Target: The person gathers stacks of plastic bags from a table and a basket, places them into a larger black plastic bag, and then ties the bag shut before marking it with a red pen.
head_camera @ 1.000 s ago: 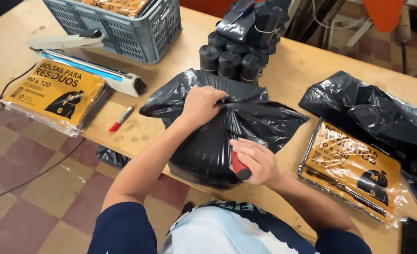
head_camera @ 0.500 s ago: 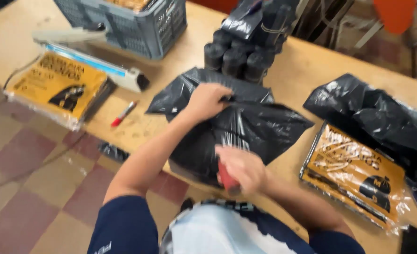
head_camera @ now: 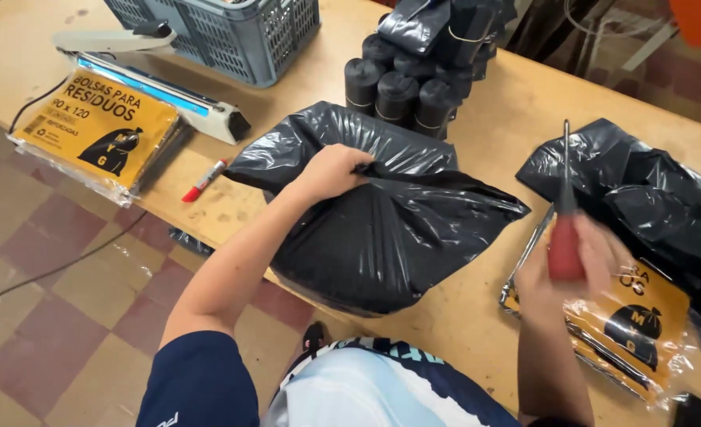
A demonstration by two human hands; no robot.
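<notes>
Black bag [head_camera: 382, 237] under left hand [head_camera: 331, 170], screwdriver [head_camera: 565, 229] in right hand [head_camera: 576, 269].

left hand [head_camera: 331, 170]: closed grip, arm outstretched | right hand [head_camera: 576, 265]: fist, raised

Bare table [head_camera: 493, 308] lies open between the big black bag [head_camera: 382, 229] and the yellow packets [head_camera: 627, 332] at the right. Behind the bag, the black rolls [head_camera: 394, 95] and the grey basket [head_camera: 232, 35] block the way. At the left, the sealer [head_camera: 153, 83], the red marker [head_camera: 203, 180] and another yellow packet [head_camera: 97, 130] leave only narrow gaps.
</notes>
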